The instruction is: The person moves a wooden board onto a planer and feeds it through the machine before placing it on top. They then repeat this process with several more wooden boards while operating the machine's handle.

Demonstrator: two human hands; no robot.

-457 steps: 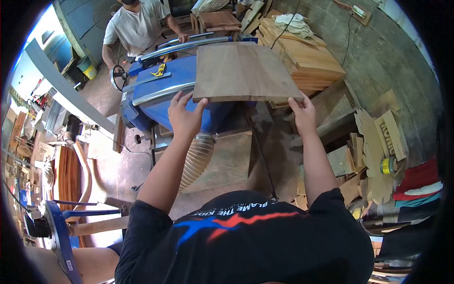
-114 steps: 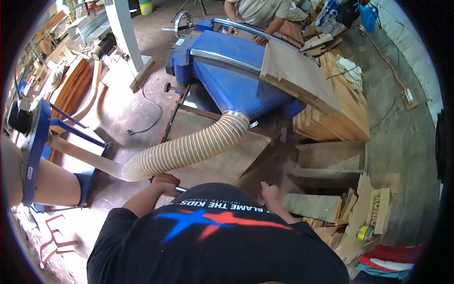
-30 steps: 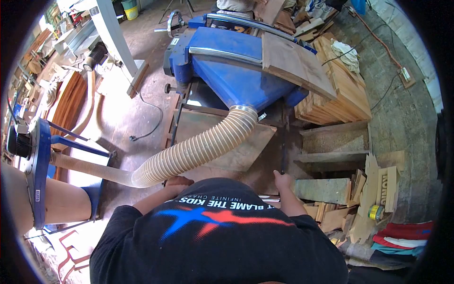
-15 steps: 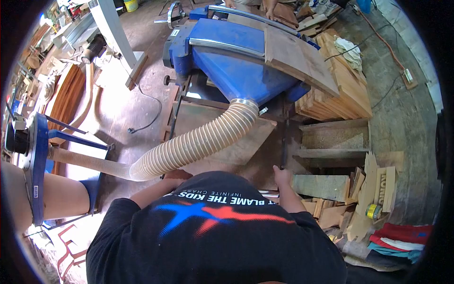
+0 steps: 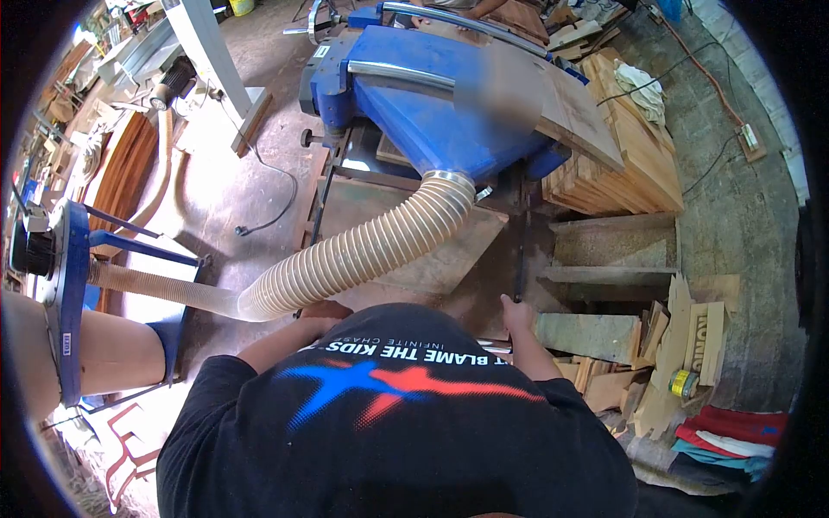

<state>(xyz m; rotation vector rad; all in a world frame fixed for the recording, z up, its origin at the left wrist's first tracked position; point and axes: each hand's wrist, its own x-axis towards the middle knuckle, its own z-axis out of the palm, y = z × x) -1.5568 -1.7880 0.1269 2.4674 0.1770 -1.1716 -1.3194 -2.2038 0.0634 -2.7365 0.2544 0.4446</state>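
My right hand (image 5: 519,314) is closed round the end of a black bar (image 5: 519,268) that extends from under a blue planer-like machine (image 5: 414,108). Low on the other side, my left hand (image 5: 325,310) appears closed on the matching black bar (image 5: 325,203), its fingers partly hidden by my shirt and the hose. Between my arms and the machine curves a ribbed dust hose (image 5: 371,237), clamped to the blue hood. A flat wooden board (image 5: 574,116) lies over the machine's right end, partly covered by a blurred patch.
Stacked wooden boards (image 5: 635,155) stand right of the machine, above a wooden box (image 5: 613,274) and offcuts (image 5: 617,388). A blue dust collector (image 5: 73,302) is at left. A black cable (image 5: 281,207) crosses the floor. Another person's arm (image 5: 484,9) shows beyond the machine.
The view has shifted slightly. Both my hands keep their places on the bars. The other person's hands have moved at the far side, and a blurred patch now covers part of the board.
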